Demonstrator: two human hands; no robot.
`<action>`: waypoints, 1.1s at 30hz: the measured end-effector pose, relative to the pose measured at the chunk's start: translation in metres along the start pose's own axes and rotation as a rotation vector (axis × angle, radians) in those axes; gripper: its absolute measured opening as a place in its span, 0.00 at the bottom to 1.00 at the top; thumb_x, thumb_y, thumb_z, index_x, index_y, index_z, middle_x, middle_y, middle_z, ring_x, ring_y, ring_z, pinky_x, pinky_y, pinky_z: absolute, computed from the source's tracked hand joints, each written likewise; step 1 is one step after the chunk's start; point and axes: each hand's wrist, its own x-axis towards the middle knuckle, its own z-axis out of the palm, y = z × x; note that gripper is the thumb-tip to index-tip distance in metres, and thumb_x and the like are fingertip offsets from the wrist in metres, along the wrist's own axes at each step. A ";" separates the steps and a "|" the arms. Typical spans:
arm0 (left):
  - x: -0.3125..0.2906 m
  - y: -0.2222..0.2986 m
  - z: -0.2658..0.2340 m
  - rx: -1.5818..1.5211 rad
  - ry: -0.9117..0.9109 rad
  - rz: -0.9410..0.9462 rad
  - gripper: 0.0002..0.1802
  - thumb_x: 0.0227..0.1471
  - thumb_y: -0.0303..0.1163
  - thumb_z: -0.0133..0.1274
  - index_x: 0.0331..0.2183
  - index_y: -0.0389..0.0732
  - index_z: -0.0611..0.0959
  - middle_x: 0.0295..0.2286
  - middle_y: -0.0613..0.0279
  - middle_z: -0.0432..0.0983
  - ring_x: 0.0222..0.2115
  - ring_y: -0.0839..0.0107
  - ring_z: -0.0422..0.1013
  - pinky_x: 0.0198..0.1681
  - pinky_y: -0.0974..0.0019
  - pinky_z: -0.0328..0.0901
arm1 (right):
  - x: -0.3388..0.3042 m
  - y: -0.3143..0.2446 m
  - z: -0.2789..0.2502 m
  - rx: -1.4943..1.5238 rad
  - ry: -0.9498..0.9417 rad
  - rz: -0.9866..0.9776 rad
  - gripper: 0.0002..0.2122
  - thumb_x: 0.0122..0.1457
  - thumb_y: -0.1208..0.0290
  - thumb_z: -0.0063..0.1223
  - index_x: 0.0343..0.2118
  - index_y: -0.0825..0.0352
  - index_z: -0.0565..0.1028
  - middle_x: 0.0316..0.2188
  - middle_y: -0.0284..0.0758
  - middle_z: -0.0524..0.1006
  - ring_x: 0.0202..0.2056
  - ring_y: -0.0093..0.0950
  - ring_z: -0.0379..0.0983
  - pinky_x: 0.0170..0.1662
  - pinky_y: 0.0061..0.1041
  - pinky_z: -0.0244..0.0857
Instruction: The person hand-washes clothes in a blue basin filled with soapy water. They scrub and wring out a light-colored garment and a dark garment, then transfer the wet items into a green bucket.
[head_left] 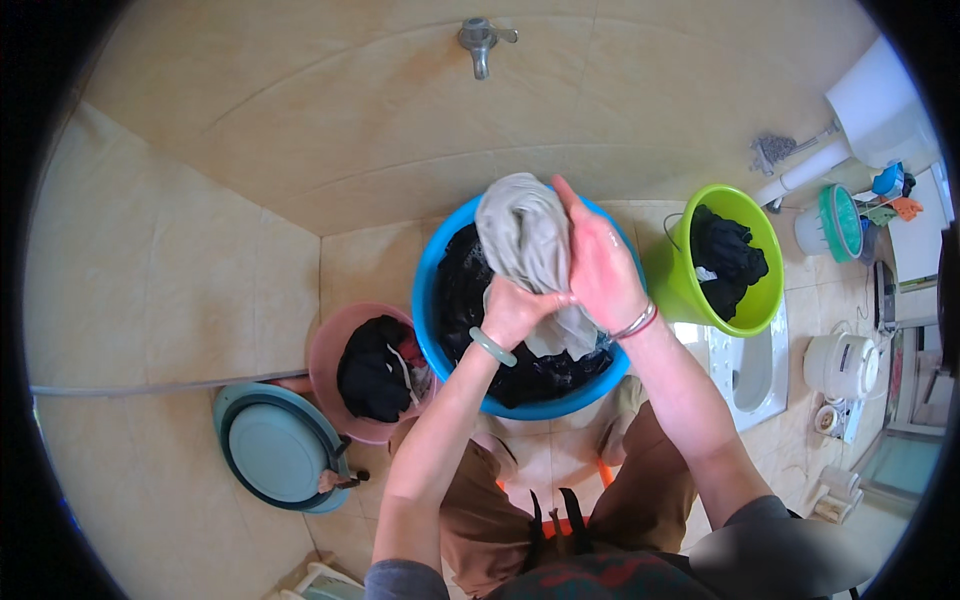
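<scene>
A wet light-grey cloth garment (525, 230) is bunched up above a blue basin (430, 335) of dark clothes and water (465, 285). My left hand (515, 312), with a pale green bangle at its wrist, is closed around the lower part of the garment. My right hand (608, 265) lies against the garment's right side, its palm turned up and its fingers stretched out flat. Below both hands, a loose end of the garment hangs down over the dark clothes. What kind of garment it is cannot be made out.
A pink basin (330, 335) with dark clothes stands at the left, beside a round blue-grey tub (230, 440). To the right are a lime-green bucket (685, 290) of dark clothes and a white squat toilet (765, 375). A metal tap (480, 45) sticks out of the tiled wall.
</scene>
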 end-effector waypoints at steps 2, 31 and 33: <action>0.003 0.007 0.003 -0.127 0.149 -0.016 0.31 0.37 0.28 0.71 0.45 0.35 0.77 0.43 0.62 0.76 0.44 0.71 0.71 0.50 0.66 0.65 | 0.006 -0.008 -0.008 -0.112 -0.116 0.070 0.34 0.66 0.50 0.36 0.66 0.67 0.45 0.64 0.39 0.54 0.64 0.30 0.51 0.65 0.29 0.44; 0.020 -0.001 -0.009 -0.587 -0.049 -0.461 0.28 0.47 0.26 0.60 0.51 0.37 0.73 0.43 0.57 0.76 0.44 0.63 0.73 0.50 0.59 0.66 | 0.009 -0.023 -0.076 -0.604 -0.177 -0.053 0.52 0.45 0.60 0.70 0.67 0.60 0.43 0.67 0.41 0.48 0.66 0.33 0.46 0.65 0.32 0.45; 0.018 -0.008 -0.001 -0.440 -0.142 -0.476 0.38 0.43 0.26 0.64 0.56 0.38 0.67 0.49 0.61 0.71 0.49 0.66 0.69 0.53 0.61 0.63 | 0.020 -0.024 -0.075 -0.590 -0.188 -0.094 0.53 0.44 0.57 0.70 0.68 0.59 0.43 0.66 0.43 0.49 0.65 0.33 0.48 0.65 0.33 0.45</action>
